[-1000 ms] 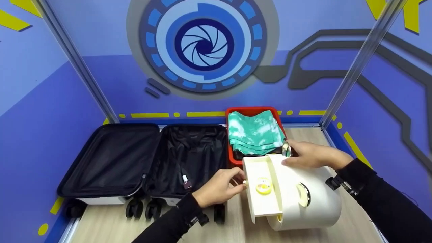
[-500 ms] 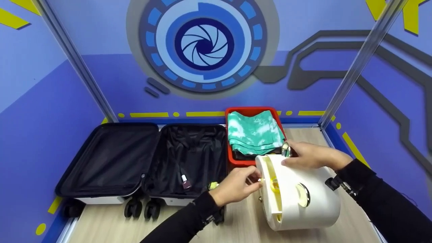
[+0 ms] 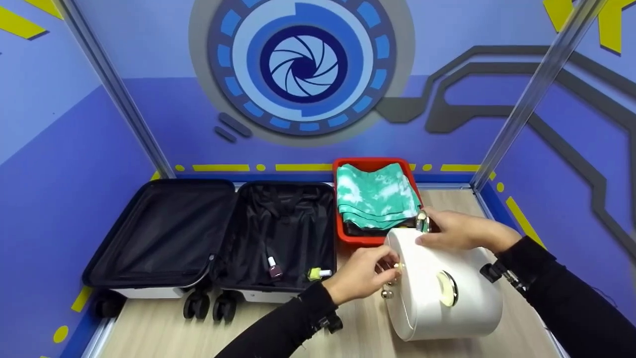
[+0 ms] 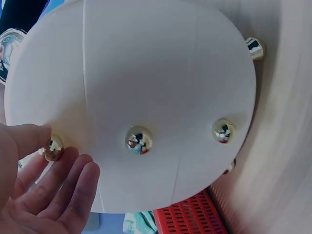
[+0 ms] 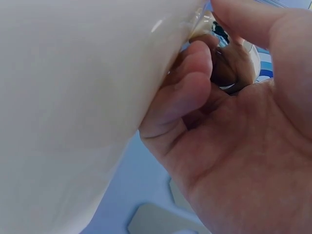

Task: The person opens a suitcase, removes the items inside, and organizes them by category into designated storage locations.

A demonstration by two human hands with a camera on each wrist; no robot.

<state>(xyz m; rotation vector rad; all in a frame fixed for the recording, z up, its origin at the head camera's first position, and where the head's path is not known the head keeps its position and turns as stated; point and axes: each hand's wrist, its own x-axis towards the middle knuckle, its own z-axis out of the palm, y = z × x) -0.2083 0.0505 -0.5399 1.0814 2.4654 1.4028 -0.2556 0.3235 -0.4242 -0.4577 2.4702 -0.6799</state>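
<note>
Your left grip point(image 3: 365, 274) pinches a gold knob point(image 4: 55, 148); your right grip point(image 3: 451, 229) holds the white box point(image 3: 422, 303); red basket point(image 3: 341, 226) just behind

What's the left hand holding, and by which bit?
A rounded, glossy white box: the left hand pinches a round gold metal knob on its flat end.
</note>
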